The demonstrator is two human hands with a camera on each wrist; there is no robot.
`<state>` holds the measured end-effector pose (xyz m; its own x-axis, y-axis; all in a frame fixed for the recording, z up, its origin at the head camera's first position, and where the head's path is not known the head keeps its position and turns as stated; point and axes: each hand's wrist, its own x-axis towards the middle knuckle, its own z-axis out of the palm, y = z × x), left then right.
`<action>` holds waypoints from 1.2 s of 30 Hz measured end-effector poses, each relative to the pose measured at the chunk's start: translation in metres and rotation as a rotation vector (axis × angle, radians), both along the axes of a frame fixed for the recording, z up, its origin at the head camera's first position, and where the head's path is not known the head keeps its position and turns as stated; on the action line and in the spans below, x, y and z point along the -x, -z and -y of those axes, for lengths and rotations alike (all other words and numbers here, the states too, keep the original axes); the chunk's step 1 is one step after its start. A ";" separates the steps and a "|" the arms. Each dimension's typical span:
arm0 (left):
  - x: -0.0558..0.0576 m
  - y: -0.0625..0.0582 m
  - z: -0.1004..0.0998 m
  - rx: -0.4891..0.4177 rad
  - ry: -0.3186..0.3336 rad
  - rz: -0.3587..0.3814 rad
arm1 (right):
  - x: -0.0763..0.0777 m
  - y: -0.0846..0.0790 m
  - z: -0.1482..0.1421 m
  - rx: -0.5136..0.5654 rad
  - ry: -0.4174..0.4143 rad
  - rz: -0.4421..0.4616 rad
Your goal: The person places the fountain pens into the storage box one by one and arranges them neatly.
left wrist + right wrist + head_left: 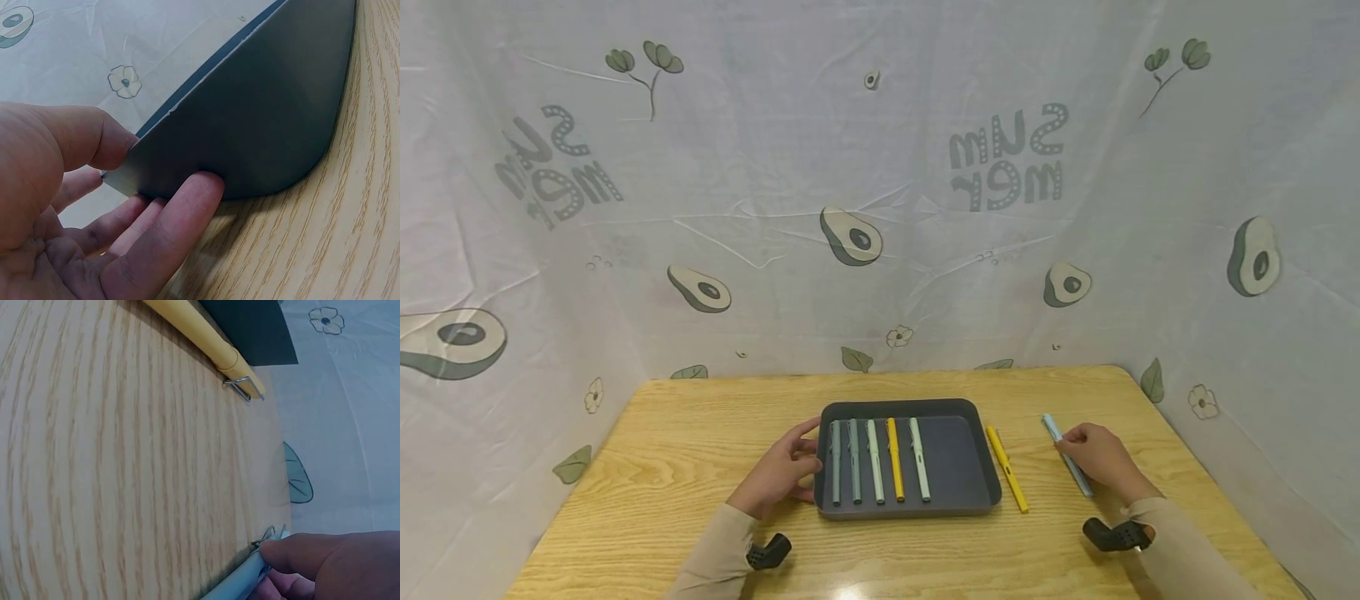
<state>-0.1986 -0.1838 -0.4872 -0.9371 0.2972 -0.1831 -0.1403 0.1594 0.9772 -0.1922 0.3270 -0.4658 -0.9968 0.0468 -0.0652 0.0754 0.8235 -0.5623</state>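
Observation:
A dark grey tray (951, 511) lies on the table with several capped pens in a row inside: two grey-green pens (855, 462), a pale green pen (876, 462), a yellow pen (895, 461) and another pale green pen (921, 461). My left hand (781, 468) holds the tray's left side; in the left wrist view its thumb (103, 134) is at the rim and its fingers are against the outer wall. To the right, my right hand (1099, 457) pinches a light blue pen (1051, 427) near its clip end, thumb and fingers on it.
Between the tray and my right hand, a second yellow pen (1007, 469) lies slantwise on the wooden table (700, 433). A white curtain (775, 208) printed with avocados hangs behind the table and along both sides. Each wrist wears a black camera mount (769, 552).

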 end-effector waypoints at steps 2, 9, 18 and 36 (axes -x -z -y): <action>0.000 0.000 0.001 0.004 -0.007 -0.001 | 0.001 -0.001 0.001 0.011 0.002 0.006; 0.000 0.000 0.002 0.020 -0.016 -0.001 | 0.002 -0.002 0.005 0.029 0.007 0.021; 0.002 0.001 0.005 0.004 -0.002 -0.006 | 0.004 0.001 0.003 0.020 0.006 0.021; 0.001 0.000 0.002 -0.022 0.017 0.007 | -0.005 -0.020 0.003 0.050 0.051 -0.038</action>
<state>-0.1991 -0.1855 -0.4870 -0.9305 0.3174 -0.1829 -0.1445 0.1408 0.9794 -0.1871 0.3242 -0.4456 -0.9950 0.0949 -0.0308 0.0941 0.7900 -0.6059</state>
